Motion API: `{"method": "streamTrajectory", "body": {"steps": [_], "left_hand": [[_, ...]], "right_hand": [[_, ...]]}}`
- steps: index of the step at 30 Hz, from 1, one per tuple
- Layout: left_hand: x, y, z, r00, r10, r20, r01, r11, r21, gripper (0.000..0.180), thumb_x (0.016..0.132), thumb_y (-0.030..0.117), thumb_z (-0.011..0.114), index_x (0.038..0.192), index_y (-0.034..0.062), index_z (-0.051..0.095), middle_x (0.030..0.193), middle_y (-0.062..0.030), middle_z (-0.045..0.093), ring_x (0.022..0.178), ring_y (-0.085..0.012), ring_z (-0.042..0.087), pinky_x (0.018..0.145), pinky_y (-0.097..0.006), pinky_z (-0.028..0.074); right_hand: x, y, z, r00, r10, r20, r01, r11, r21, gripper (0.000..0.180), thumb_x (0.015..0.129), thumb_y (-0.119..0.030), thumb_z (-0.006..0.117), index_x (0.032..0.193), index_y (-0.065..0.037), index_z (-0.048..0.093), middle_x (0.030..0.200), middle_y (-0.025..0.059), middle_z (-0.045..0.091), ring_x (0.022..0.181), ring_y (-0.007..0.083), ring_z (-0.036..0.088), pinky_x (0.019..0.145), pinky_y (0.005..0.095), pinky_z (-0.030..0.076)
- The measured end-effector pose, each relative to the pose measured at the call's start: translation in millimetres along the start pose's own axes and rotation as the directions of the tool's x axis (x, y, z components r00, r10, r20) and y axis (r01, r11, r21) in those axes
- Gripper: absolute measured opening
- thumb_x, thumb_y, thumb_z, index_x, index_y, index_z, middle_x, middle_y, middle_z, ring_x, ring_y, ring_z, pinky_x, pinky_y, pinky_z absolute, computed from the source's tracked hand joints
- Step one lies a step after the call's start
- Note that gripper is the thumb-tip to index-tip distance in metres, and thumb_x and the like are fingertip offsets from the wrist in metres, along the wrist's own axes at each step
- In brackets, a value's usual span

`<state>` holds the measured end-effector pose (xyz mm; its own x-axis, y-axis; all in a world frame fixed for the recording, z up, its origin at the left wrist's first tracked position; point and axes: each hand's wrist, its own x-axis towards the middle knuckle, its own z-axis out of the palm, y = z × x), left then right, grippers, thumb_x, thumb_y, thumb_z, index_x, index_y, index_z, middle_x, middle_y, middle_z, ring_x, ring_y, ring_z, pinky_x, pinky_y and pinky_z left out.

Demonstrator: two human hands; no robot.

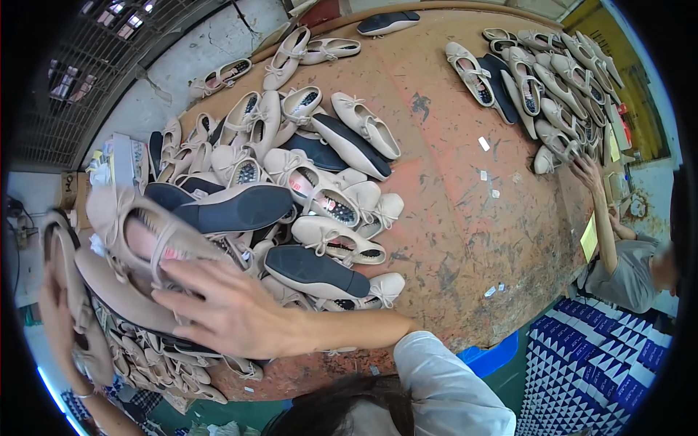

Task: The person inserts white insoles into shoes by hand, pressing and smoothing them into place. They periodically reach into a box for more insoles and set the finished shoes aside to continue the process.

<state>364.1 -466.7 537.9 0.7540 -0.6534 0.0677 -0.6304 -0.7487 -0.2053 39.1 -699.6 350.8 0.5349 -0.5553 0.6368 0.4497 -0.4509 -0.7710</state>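
My right hand [233, 309] reaches across to the left side of the table, its fingers closed over the edge of a beige bow-strap flat shoe [120, 221]. A second beige shoe [109, 280] lies just under it, against my fingers. At the far left, my left hand [57, 316] is wrapped round another beige flat shoe [67, 254], though part of its fingers is hidden. Right beside both hands lies a heap of similar shoes, some turned over with dark soles [243, 207] up.
The scuffed brown table [451, 218] carries another shoe pile [560, 80] at the far right, where a co-worker's hand [585, 174] touches it. More shoes [156, 363] sit low at the left. Blue-and-white patterned boxes [582, 356] are stacked at the lower right.
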Motion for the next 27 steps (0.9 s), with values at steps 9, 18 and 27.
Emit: {"method": "streamTrajectory", "body": {"steps": [9,18,27], "left_hand": [[-32.8,9.9,179.7,0.987,-0.052,0.154,0.061,0.996,-0.059,0.046,0.090,0.010,0.046,0.133,-0.0062,0.048,0.124,-0.0310,0.056,0.115,-0.0439,0.055,0.101,-0.046,0.041],[-41.0,39.0,145.9,0.988,0.064,0.138,-0.050,0.994,-0.102,0.041,0.101,0.021,0.048,0.133,-0.0041,0.049,0.131,-0.0248,0.053,0.123,-0.0401,0.050,0.106,-0.042,0.037],[-74.4,51.8,108.2,0.987,0.162,0.016,-0.161,0.985,-0.067,0.046,0.100,0.023,0.048,0.141,0.0031,0.046,0.139,-0.0201,0.049,0.131,-0.0378,0.044,0.112,-0.044,0.031]], "right_hand": [[-50.4,263.5,-166.3,0.680,0.622,-0.388,-0.556,0.092,-0.826,0.112,0.064,-0.034,0.087,0.152,-0.009,0.023,0.147,0.0310,0.031,0.137,0.0448,0.033,0.111,0.0597,0.027],[-57.6,304.7,-200.8,0.838,0.343,-0.424,-0.543,0.447,-0.711,0.038,0.068,-0.013,0.071,0.106,-0.009,0.072,0.096,0.0186,0.065,0.091,0.0328,0.063,0.081,0.0418,0.051],[21.5,258.2,-188.2,0.614,0.681,-0.399,-0.614,0.094,-0.784,0.075,0.070,-0.028,0.079,0.135,-0.006,0.047,0.132,0.0273,0.048,0.124,0.0457,0.046,0.095,0.0524,0.046]]}}
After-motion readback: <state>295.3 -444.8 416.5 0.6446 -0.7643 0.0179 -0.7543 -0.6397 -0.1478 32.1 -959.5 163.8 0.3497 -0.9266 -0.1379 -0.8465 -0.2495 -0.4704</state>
